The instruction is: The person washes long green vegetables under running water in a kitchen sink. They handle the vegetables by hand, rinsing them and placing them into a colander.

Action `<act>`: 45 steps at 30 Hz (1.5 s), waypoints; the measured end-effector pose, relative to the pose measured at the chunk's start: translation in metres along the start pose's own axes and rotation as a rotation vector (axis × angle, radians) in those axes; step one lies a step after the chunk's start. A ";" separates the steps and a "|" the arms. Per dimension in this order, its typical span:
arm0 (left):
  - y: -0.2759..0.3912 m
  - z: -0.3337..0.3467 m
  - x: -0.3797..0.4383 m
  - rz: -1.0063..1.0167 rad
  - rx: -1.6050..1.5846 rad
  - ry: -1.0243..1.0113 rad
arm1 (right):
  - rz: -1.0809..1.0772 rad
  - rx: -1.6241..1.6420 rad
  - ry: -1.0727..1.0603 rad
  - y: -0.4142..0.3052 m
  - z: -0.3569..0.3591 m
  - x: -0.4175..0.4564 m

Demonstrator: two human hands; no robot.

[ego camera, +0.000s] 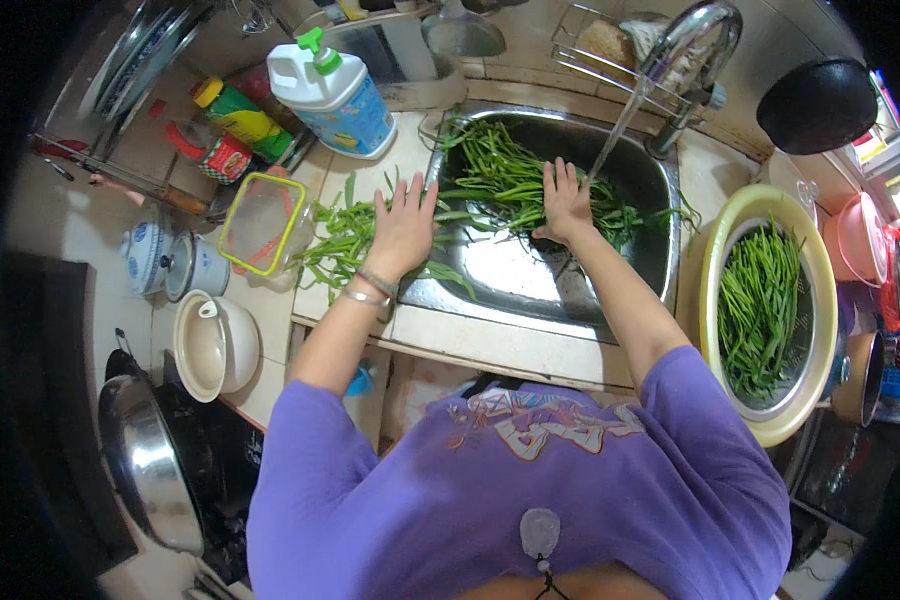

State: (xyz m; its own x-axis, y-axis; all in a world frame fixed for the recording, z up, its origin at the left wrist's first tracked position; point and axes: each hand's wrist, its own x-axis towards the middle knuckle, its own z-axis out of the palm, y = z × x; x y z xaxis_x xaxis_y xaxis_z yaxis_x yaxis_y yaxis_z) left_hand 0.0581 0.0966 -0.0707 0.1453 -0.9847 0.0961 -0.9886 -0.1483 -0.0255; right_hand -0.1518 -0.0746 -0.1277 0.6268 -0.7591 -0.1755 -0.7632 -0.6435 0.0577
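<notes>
My left hand (pixel 403 236) lies palm down at the sink's left rim, fingers spread, touching or just above loose leafy green stems (pixel 339 238) on the tiled counter. Inside the stainless steel sink (pixel 487 262), a larger heap of long green leafy vegetables (pixel 495 161) rests toward the back. My right hand (pixel 568 201) is on this heap, fingers extended, with no grip on the stems that I can see. Water (pixel 616 135) runs from the curved chrome faucet (pixel 694 45) just to the right of that hand. Some stems hang over the sink's rim on both sides.
Right of the sink, a yellow basin (pixel 712 322) holds a colander of greens (pixel 757 311). On the left stand a white detergent jug (pixel 337 97), a clear yellow-rimmed container (pixel 262 225), a cream pot (pixel 244 341) and a steel wok (pixel 150 457). A dark pan (pixel 817 105) hangs at upper right.
</notes>
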 end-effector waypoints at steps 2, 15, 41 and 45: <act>-0.017 -0.003 -0.023 0.040 -0.002 -0.013 | 0.000 -0.091 0.050 -0.008 0.000 0.007; 0.051 -0.048 -0.004 0.261 -0.529 0.128 | -0.176 0.427 -0.414 0.029 0.019 0.027; 0.105 -0.100 0.150 0.303 -0.971 0.216 | 0.150 1.675 0.330 0.074 -0.051 -0.057; 0.084 -0.093 0.149 0.167 -1.195 0.160 | 0.062 1.678 0.298 0.060 -0.064 -0.058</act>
State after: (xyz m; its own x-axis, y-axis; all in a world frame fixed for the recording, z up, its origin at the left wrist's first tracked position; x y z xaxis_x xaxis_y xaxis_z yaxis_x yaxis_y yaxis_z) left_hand -0.0073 -0.0542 0.0344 0.0893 -0.9488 0.3028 -0.4202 0.2398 0.8752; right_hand -0.2236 -0.0757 -0.0508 0.4489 -0.8932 -0.0255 0.0219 0.0395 -0.9990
